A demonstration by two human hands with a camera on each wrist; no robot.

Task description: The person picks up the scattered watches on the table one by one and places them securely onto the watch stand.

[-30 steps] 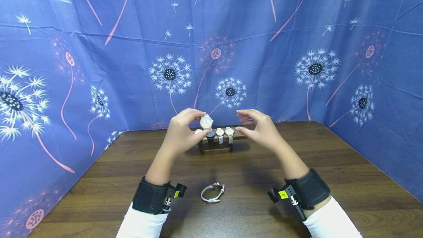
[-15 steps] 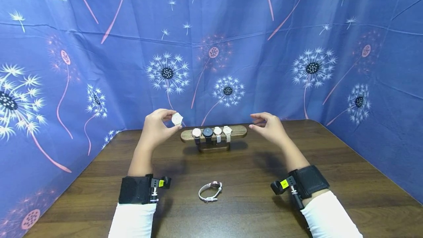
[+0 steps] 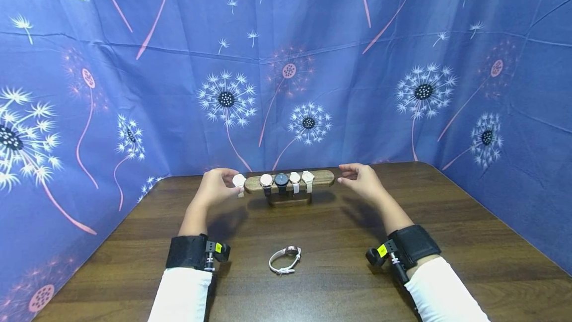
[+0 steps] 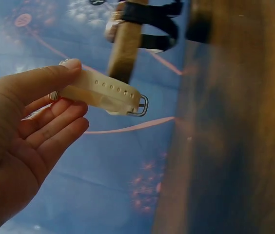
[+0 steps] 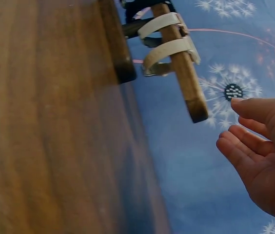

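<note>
My left hand (image 3: 214, 188) pinches a white wristwatch (image 3: 239, 181) between thumb and fingers, right at the left end of a wooden watch stand (image 3: 323, 178). In the left wrist view the watch's buckled cream strap (image 4: 103, 92) forms a loop, overlapping the tip of the stand's bar (image 4: 125, 53). Several watches hang on the bar: one with a pink dial (image 3: 266, 180), a black one (image 3: 281, 180) and two with pale straps (image 5: 169, 51). Beyond the bar's right end, my right hand (image 3: 364, 181) holds nothing, its fingers loosely bent and apart from the stand.
A white-strapped watch (image 3: 284, 261) lies on its side on the brown wooden table (image 3: 326, 282), nearer the front than the stand. Behind the table hangs a blue curtain (image 3: 348, 88) with dandelion prints.
My left hand carried the white watch leftward from in front of the stand, then lowered it to the bar's left end. My right hand moved right, away from the stand, then slightly down.
</note>
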